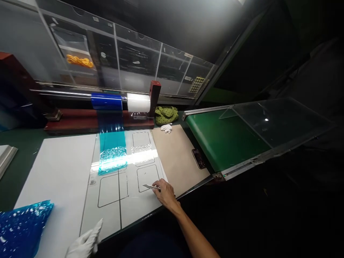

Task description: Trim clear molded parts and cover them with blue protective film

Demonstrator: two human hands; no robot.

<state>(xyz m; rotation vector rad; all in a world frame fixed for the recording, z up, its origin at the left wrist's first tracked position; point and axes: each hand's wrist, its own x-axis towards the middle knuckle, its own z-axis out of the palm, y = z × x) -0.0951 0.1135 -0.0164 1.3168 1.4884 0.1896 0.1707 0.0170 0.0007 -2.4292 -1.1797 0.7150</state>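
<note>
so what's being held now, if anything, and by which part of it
The right hand holds a slim pointed tool by its rear part, leaving the tip free. Nothing shows in the gloved left hand, which is partly out of frame.

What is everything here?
Blue roll: one, blue, on rod
White roll: one, white, alongside
Outlined panel: one, white, centre
Sheet: one, white, left
Board: one, tan, right of panel
Crumpled film: one, blue, lower left
Pouch: one, green, behind board
Cloth: one, white, by pouch
Belt: one, green, right
Phone: one, dark, beside belt
Bundle: one, orange, upper left
Pointed tool: one, silver, over panel
Left hand: one, white-gloved, lower left
Right hand: one, bare, holding tool
</note>
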